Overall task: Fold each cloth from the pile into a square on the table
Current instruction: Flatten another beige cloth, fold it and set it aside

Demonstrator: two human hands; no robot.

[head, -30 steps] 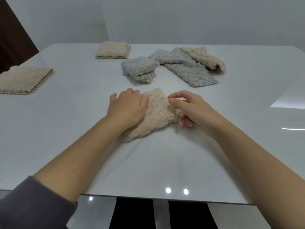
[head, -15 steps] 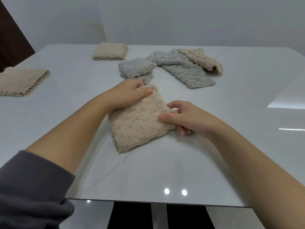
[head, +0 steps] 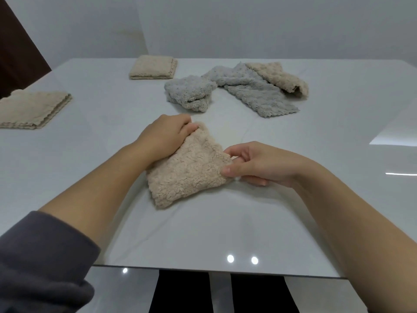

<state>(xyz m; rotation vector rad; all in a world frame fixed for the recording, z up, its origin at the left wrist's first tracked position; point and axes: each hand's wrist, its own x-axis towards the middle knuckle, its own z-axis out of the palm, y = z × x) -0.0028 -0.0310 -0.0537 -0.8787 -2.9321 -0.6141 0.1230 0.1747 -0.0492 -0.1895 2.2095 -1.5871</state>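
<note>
The left hand (head: 167,136), flat on top a second ago, now grips the far corner of the folded beige cloth (head: 189,175); the right hand (head: 259,164) pinches its right corner — likely squaring it on the desk (head: 225,233), pile (head: 248,86) waiting beyond.

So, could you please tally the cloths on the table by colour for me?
Beige: 4 (beige cloth being folded, folded beige cloth at the far side, folded beige cloth at the left edge, loose beige cloth in the pile)
Grey: 2 (crumpled grey cloth, long grey cloth)
Total: 6, counting each folded bundle as one.
</note>
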